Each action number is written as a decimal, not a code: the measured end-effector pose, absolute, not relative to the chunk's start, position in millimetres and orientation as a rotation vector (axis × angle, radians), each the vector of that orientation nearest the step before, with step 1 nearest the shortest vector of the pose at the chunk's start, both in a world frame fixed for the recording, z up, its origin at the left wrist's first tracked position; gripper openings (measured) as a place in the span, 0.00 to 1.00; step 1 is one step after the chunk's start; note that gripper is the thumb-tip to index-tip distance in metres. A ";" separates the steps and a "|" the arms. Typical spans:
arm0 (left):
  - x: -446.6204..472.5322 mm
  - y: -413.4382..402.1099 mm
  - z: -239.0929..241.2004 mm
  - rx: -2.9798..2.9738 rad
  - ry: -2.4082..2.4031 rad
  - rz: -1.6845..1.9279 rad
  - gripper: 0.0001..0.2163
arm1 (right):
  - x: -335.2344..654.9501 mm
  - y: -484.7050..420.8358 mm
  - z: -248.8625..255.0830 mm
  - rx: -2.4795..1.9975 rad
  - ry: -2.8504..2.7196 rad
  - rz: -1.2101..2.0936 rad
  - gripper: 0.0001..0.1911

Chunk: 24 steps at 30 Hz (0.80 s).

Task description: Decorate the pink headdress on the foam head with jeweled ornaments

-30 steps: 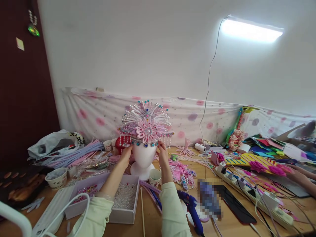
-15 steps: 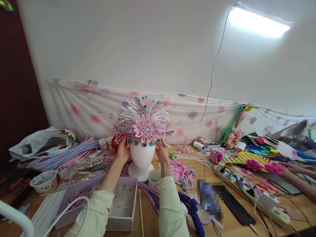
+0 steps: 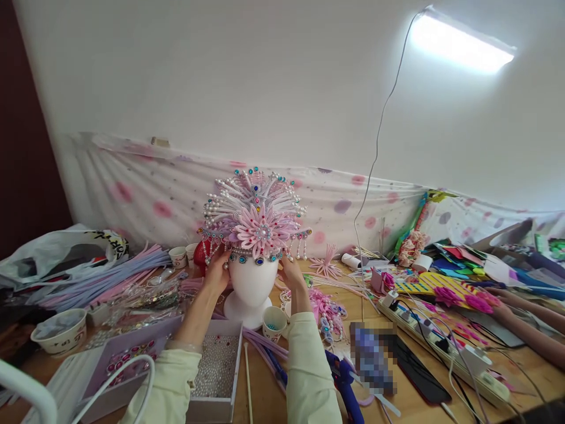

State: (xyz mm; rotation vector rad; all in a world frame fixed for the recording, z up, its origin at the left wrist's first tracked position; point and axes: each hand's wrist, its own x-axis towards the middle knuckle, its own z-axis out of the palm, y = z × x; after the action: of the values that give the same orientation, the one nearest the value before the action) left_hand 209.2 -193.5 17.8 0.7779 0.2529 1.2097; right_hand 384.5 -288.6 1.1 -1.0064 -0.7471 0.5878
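Observation:
A pink and lilac beaded headdress (image 3: 256, 218) with a large pink flower at its front rests on a white foam head form (image 3: 251, 285) standing on the wooden table. My left hand (image 3: 217, 272) grips the headdress's lower rim on its left side. My right hand (image 3: 291, 275) holds the rim on the right side, under the hanging bead tassels. Both sleeves are pale yellow-green.
A white box of beads (image 3: 218, 368) lies in front of the form, a paper cup (image 3: 273, 322) beside it. A blue glue gun (image 3: 346, 383), a phone, a power strip (image 3: 441, 347) and pipe cleaners (image 3: 106, 280) crowd the table. Another person's arm (image 3: 529, 330) reaches in at right.
The headdress has been lifted slightly off the form by both hands. The view has shifted, moving everything a little left and up in the picture.

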 end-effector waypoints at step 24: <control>191.5 -192.7 20.6 0.755 0.297 1.149 0.09 | 379.1 -309.5 9.8 -0.930 -0.734 0.631 0.25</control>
State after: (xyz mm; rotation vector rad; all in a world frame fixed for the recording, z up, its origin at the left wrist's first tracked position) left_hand 191.5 -192.7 20.6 0.7545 0.2974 1.1494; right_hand 379.1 -309.5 9.8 -0.9298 -0.7344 0.6315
